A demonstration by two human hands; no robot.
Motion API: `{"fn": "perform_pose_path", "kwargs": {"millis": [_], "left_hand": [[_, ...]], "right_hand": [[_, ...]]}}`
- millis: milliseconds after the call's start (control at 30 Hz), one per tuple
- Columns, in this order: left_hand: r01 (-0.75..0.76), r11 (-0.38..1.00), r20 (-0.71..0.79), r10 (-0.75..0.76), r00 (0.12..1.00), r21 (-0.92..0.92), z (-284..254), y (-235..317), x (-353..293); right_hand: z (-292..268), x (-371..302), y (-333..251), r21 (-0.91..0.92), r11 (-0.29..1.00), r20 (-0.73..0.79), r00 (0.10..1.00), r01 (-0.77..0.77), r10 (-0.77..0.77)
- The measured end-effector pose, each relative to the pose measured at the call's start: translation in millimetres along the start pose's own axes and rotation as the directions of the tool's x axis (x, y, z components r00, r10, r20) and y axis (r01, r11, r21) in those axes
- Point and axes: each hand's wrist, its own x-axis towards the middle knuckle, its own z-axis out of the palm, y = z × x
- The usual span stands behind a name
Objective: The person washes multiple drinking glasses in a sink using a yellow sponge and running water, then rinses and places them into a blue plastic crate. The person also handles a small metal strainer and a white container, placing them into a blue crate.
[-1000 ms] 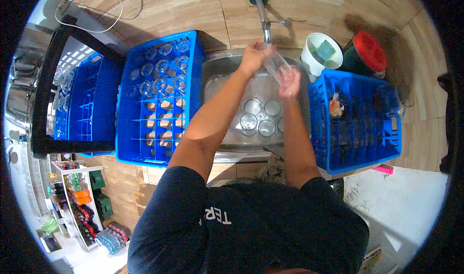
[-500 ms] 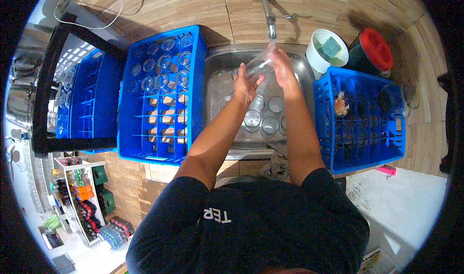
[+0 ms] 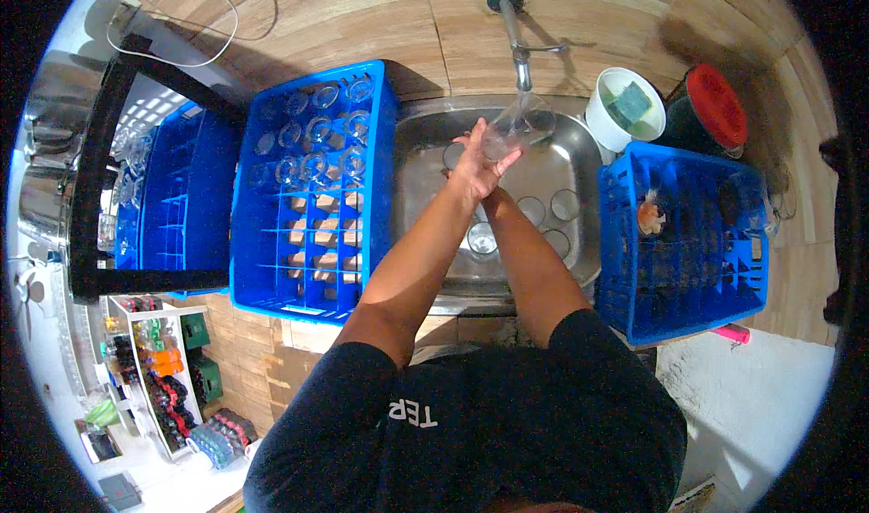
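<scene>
Clear glass [image 3: 518,124]: held tilted over the back half of the steel sink [image 3: 412,164], just below the spout of the tap [image 3: 518,38]. Mouth of the glass points away from the person, toward the right.

Left hand [image 3: 475,164]: on the near side of the glass, fingers spread and wrapped up against its wall, thumb side toward the sink's left. It covers the lower part of the glass. Right hand: almost wholly hidden behind the left hand and forearm; only the forearm shows rising from the sink's front edge. Whether its fingers are curled or spread cannot be told, nor whether it touches the glass.

In the sink below the hands: about five more glasses [image 3: 532,210] standing mouth up, one of them nearly under the left wrist; exact count uncertain because the arms cross over the basin.

Left of the sink, touching its rim: blue divided crate [image 3: 308,282], the far rows filled with upturned glasses, roughly ten, the near rows bare. Further left of that: second blue crate [image 3: 172,201] under a black frame [image 3: 90,169], contents blurred.

Right of the sink: third blue crate [image 3: 692,287], dark inside, contents not readable. Behind it, right of the tap: white tub [image 3: 606,119] with a green sponge in it, and a black container with a red lid [image 3: 715,104].

Crates: three.
</scene>
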Motion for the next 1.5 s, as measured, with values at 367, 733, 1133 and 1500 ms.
{"fn": "perform_pose_path", "kwargs": {"millis": [367, 733, 1133, 1500], "left_hand": [[-0.605, 0.297, 0.371, 0.57, 0.733, 0.739, 69, 26, -51], [-0.447, -0.407, 0.6, 0.62, 0.505, 0.796, 111, 62, -173], [-0.427, -0.117, 0.312, 0.851, 0.422, 0.897, 1, 127, -308], [-0.833, 0.551, -0.188, 0.824, 0.534, 0.048, -170, 210, -453]], "right_hand": [[-46, 40, 69, 0.65, 0.749, 0.043, 0.978, 0.129, -0.206], [-155, 31, 23, 0.322, 0.94, -0.2, 0.979, 0.108, -0.044], [-109, 39, 74, 0.88, -0.466, 0.211, 0.954, -0.091, 0.212], [-143, 41, 46, 0.931, 0.3, 0.23, 0.972, -0.206, -0.049]]}}
